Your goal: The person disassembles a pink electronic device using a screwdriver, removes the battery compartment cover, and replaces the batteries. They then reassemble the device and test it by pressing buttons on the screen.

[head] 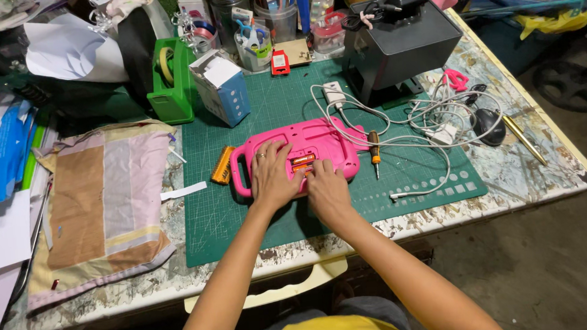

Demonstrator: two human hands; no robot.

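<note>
A pink plastic toy with a handle [319,139] lies face down on the green cutting mat [269,105]. Its battery bay is uncovered, with orange batteries [303,160] showing inside. My left hand [272,178] rests flat on the toy's left part, fingers beside the batteries. My right hand [327,191] presses its fingertips at the batteries in the bay. A pack of orange batteries [223,165] lies just left of the toy's handle. To the toy's right, a small screwdriver with an orange grip [374,150] rests on the mat.
White cables and a charger [399,114] tangle right of the toy. A dark boxy device [398,43] stands behind, with a green tape dispenser [170,84], a white-blue carton [223,88] and pen cups [277,13]. Folded fabric [102,204] lies left; a computer mouse [488,124] and a pen [524,139] lie right.
</note>
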